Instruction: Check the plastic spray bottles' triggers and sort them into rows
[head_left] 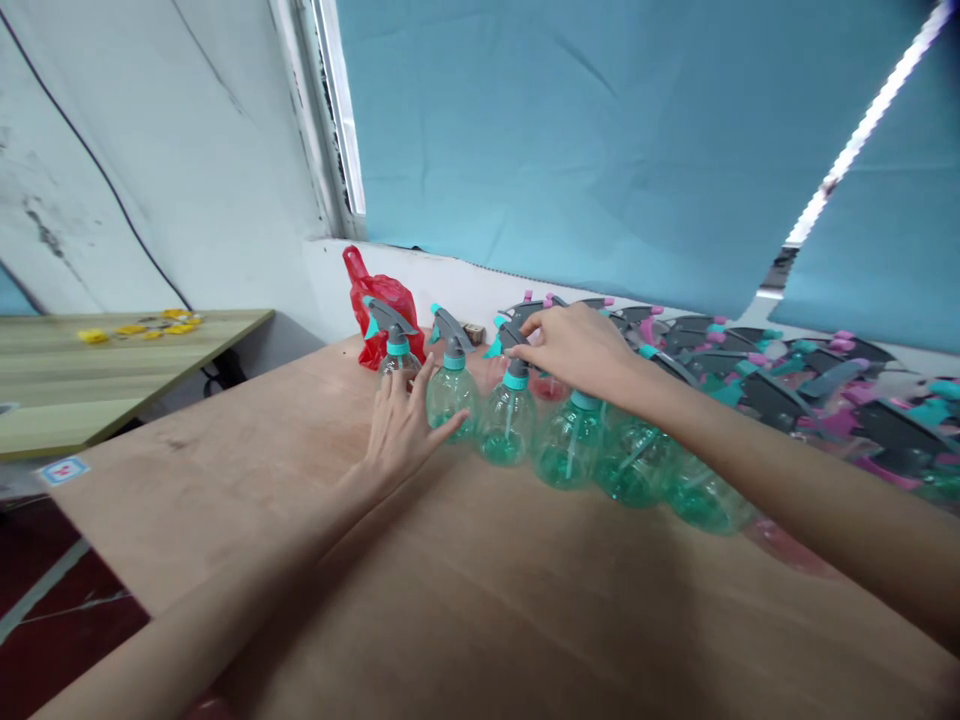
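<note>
My left hand (405,420) has its fingers spread, in front of the leftmost green spray bottle (397,350) and beside the second bottle (452,390). It seems to touch the leftmost one; whether it grips it is unclear. My right hand (570,345) is bent over the grey spray head of the third bottle (506,425), thumb and forefinger pinched at its back edge. All three bottles stand upright, with turquoise collars and triggers. Right of them, below my right forearm, is another green bottle (568,450), its head hidden by my hand.
Many spray bottles with grey heads and pink or turquoise triggers (780,400) crowd the right rear of the wooden table (465,600). A red plastic bag (382,290) lies behind the leftmost bottle. Yellow pieces (176,322) rest on another table (75,370) at the left.
</note>
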